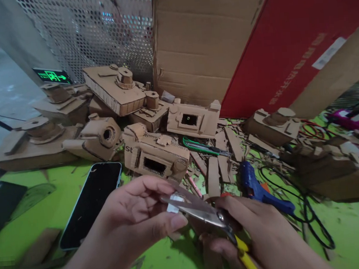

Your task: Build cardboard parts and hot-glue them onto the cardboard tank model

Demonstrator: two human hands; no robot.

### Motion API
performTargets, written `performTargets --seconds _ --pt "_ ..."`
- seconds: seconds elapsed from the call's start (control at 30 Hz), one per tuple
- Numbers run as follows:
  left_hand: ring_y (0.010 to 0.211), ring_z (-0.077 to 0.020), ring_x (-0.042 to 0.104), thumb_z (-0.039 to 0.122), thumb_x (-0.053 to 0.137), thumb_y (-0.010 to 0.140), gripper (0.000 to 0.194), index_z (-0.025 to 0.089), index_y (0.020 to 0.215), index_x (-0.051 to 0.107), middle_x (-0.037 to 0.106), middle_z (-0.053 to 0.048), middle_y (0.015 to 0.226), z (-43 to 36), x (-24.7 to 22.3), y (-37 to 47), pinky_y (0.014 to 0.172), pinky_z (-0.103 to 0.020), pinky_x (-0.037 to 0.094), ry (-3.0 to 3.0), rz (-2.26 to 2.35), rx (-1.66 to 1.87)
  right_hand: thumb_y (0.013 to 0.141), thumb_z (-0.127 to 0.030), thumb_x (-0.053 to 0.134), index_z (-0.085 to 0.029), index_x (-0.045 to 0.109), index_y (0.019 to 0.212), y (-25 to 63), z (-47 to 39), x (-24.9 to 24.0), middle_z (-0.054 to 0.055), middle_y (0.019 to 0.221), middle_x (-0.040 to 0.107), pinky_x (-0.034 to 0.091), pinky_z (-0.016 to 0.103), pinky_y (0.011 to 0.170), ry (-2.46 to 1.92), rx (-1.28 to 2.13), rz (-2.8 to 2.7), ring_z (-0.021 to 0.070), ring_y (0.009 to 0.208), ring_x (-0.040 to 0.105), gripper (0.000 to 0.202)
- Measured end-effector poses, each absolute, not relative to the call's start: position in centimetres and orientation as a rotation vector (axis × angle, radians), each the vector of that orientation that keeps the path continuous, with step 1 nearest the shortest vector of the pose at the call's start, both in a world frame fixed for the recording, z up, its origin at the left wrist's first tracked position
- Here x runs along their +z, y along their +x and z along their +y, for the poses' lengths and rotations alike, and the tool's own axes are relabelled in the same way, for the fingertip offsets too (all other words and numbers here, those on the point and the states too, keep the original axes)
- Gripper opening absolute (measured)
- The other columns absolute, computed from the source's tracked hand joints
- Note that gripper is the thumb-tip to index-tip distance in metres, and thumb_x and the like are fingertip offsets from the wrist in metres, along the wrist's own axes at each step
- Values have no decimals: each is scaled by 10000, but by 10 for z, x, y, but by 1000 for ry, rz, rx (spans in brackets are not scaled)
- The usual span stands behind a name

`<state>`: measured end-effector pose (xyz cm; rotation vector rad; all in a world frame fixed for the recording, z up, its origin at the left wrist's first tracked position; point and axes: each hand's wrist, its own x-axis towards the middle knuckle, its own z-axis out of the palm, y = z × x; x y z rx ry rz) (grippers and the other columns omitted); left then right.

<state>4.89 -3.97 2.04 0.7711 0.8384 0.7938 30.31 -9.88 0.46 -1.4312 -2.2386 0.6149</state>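
Note:
My left hand (142, 213) pinches a small white piece (175, 203) between thumb and fingers, near the middle of the view. My right hand (250, 224) grips scissors (203, 214) with yellow handles. The metal blades point left, and their tips lie over the white piece. Just beyond my hands sits a cardboard camera model (156, 156) with a dark rectangular opening. Whether the blades touch the piece is too blurred to tell.
A phone (92, 202) lies left of my hands on the green table (157, 255). Several cardboard models (115, 90) stand behind. A green cutter (203, 146), cardboard scraps, a blue glue gun (260, 190) and a black cable (311, 219) lie beyond and to the right.

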Motion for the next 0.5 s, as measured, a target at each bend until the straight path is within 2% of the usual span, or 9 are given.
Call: performTargets --seconds 0.2,0.33,0.5 --pt "761 -138 776 150 1000 753 275 206 938 805 864 -43 870 -38 19 47 701 -182 604 737 767 793 1116 -453 528 -244 612 930 300 -101 2 -1 726 699 476 258 511 -1383 619 -2203 154 557 629 292" --pt "761 -108 711 184 990 781 245 237 942 814 814 2 820 -43 22 46 697 -148 558 772 777 781 1141 -417 508 -260 544 864 301 -103 1 -49 632 624 403 248 457 -1373 429 -2228 122 467 558 321" --pt "843 -144 720 205 944 837 202 283 971 815 820 -17 910 -45 26 48 703 -164 560 891 859 807 1153 -509 465 -276 521 985 307 -101 3 -55 671 605 427 256 496 -1384 237 -2192 144 499 572 292"
